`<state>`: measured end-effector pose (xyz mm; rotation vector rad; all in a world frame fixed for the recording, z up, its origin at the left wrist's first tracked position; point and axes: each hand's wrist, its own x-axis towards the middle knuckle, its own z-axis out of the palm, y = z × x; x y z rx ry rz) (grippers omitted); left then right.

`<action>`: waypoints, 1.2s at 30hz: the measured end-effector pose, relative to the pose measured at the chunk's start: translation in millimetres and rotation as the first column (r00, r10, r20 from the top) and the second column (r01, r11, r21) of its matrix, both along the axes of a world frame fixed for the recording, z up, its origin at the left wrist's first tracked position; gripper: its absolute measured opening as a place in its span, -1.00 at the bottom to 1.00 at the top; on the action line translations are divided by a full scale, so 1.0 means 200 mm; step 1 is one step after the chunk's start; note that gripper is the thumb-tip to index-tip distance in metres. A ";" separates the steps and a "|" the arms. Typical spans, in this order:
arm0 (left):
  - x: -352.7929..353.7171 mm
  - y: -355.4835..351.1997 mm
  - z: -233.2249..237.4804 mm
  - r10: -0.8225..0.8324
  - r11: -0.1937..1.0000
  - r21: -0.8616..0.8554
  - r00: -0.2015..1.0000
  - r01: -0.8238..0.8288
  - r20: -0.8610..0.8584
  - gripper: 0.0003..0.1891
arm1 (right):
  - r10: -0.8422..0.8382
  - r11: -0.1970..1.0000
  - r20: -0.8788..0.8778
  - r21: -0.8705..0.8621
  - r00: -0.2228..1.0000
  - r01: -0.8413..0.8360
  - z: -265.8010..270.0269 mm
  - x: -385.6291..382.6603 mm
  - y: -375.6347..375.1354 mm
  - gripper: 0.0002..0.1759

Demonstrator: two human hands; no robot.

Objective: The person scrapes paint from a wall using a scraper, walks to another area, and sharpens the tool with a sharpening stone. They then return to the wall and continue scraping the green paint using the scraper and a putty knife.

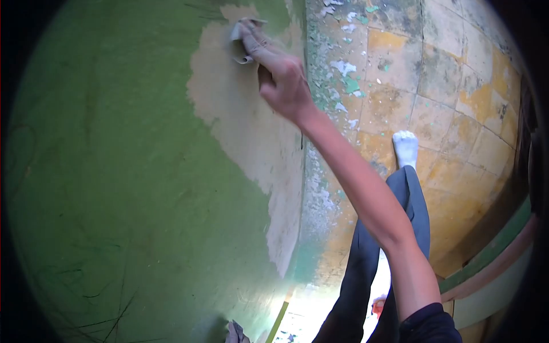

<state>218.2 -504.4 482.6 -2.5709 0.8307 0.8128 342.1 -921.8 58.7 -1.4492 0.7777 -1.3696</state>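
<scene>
My right hand reaches up along the wall, its fingers closed on a curled greyish sheet of sandpaper. The sheet is pressed to the wall at the top of a bare beige patch, where the green paint is gone. Dust whitens the fingers, and motion blurs them slightly. At the bottom edge a small greyish shape lies against the wall; it may be part of my left hand, but its fingers cannot be made out.
Paint flakes litter the worn yellow and grey tiled floor along the wall's foot. My leg in dark trousers ends in a white-socked foot on the tiles. A curved green and pinkish object stands at the right.
</scene>
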 end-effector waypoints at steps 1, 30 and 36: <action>0.00 0.02 -0.01 -0.032 0.998 -0.050 0.999 0.033 0.006 -0.33 | 0.106 0.990 -0.207 0.118 0.973 -0.083 -0.30 -0.01 0.02 -0.41; 0.02 -0.11 -0.05 -0.005 0.993 -0.119 1.000 0.007 0.019 -0.37 | 0.348 0.920 -0.139 0.238 0.927 -0.310 0.14 -0.09 -0.06 -0.30; 0.02 -0.08 0.00 -0.007 0.998 -0.058 1.000 0.007 0.007 -0.36 | 0.180 0.971 -0.118 0.182 0.976 -0.157 0.29 -0.21 0.51 -0.30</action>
